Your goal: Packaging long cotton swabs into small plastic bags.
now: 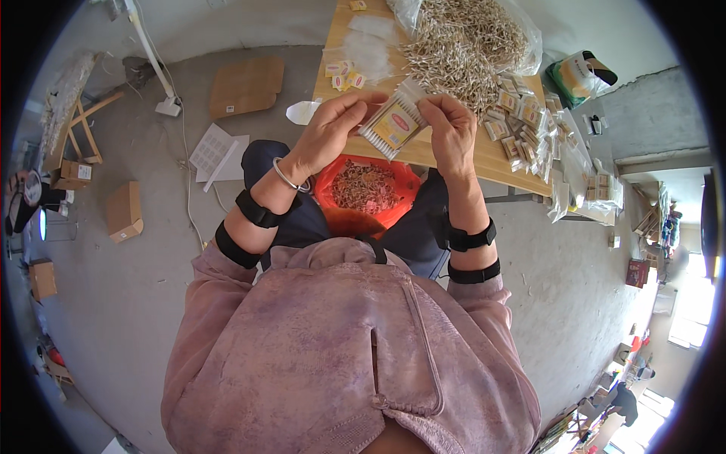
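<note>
Item: one clear packet (393, 125) of white-tipped cotton swabs, with a yellow and white card inside; held up in front of me, tilted, at the near edge of the table (495, 157).

My left grip (333, 127): grasping the packet by its left side, thumb toward me, fingers partly hidden behind it. A pale bracelet (287, 175) circles that wrist.

My right grip (446, 125): thumb and forefinger pinched on the packet's upper right side.

On the table, beyond my hands: one large heap of loose swabs (461, 53), in clear plastic sheeting. To its left, flat clear bags (370, 41) and a small cluster of yellow and white cards (344, 76). To its right, a pile of filled packets (525, 125), overlapping, reaching the table's right side.

Between my knees, below the table edge: one red plastic bag (327, 185), containing many loose swabs (363, 185).

On the floor, left: one flattened piece of cardboard (246, 85); white printed sheets (217, 155); one brown carton (125, 212).
</note>
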A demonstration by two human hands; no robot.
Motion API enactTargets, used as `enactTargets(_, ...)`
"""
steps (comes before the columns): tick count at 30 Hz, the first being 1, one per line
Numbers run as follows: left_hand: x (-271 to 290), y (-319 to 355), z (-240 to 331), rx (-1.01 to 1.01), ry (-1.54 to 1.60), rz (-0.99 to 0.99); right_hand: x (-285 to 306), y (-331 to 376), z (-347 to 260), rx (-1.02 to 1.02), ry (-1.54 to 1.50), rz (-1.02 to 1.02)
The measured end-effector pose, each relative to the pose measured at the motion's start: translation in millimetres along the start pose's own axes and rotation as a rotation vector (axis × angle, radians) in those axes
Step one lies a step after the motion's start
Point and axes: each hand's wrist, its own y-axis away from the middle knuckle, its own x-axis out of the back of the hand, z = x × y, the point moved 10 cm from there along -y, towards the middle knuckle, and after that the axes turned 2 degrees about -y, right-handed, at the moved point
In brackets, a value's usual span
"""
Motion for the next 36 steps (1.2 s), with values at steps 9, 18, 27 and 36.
enactTargets(9, -7, -2, 0, 0.043, -0.183, 0.042, -5, 2, 1, 0.030, 0.082, -0.026)
enactTargets(18, -2, -4, -6, 0.035, -0.211, 0.076, -7, 1, 12, -0.054, 0.016, -0.087)
enactTargets(27, -3, -5, -11, 0.079, -0.243, 0.041, -19, 0, 21, -0.208, -0.001, -0.165)
enactTargets(36, -14, 0, -17, 0.273, 0.237, 0.061, -21, 3, 80, -0.567, -0.559, -0.085)
